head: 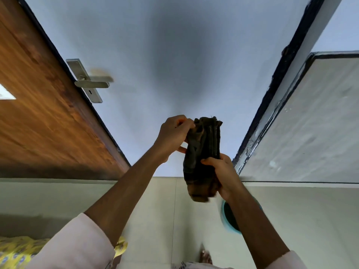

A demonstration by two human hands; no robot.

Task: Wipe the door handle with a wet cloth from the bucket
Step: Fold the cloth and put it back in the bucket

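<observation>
A dark, bunched cloth (203, 152) hangs upright in front of me, held by both hands. My left hand (173, 135) pinches its upper edge; my right hand (225, 174) grips its lower part. The metal lever door handle (92, 83) sits on a steel plate at the edge of the brown wooden door (38, 117), well up and left of my hands. The teal bucket (229, 218) stands on the floor below my right wrist, mostly hidden by my forearm.
A pale blue-grey wall (174, 55) fills the middle. A black-framed opening and grey panel (310, 123) rise on the right. Light floor tiles (165, 210) lie below, with my foot (206, 257) near the bottom edge and yellow fabric (17, 251) at lower left.
</observation>
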